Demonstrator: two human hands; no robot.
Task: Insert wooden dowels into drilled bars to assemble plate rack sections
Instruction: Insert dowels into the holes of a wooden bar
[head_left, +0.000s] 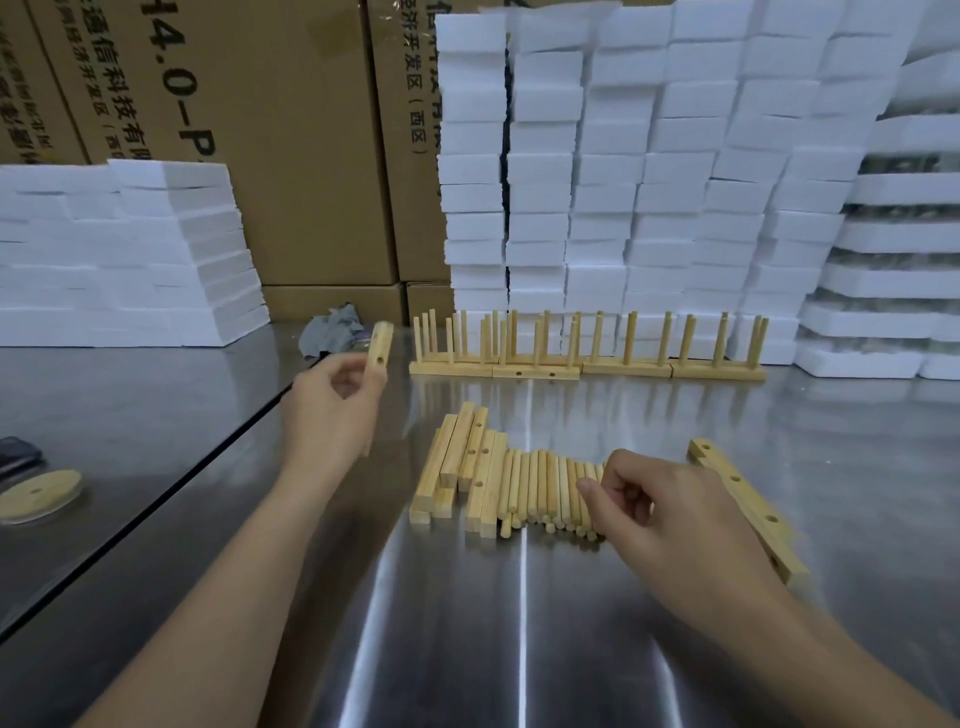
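Observation:
My left hand (330, 410) holds a drilled wooden bar (379, 347) upright above the steel table, its holes facing me. My right hand (670, 506) lies over the right end of a row of wooden dowels (540, 488), fingers curled down among them; whether it pinches one is hidden. A pile of drilled bars (462, 462) lies just left of the dowels. Another long drilled bar (748, 506) lies to the right of my right hand. Several finished rack sections (587, 353) with upright dowels stand in a row at the back.
White foam blocks are stacked high behind the racks (649, 171) and lower at the left (124, 254). Cardboard boxes (291, 140) stand behind. A grey cloth (332, 327) lies near the boxes. A round wooden lid (41, 491) and a dark object sit at the far left.

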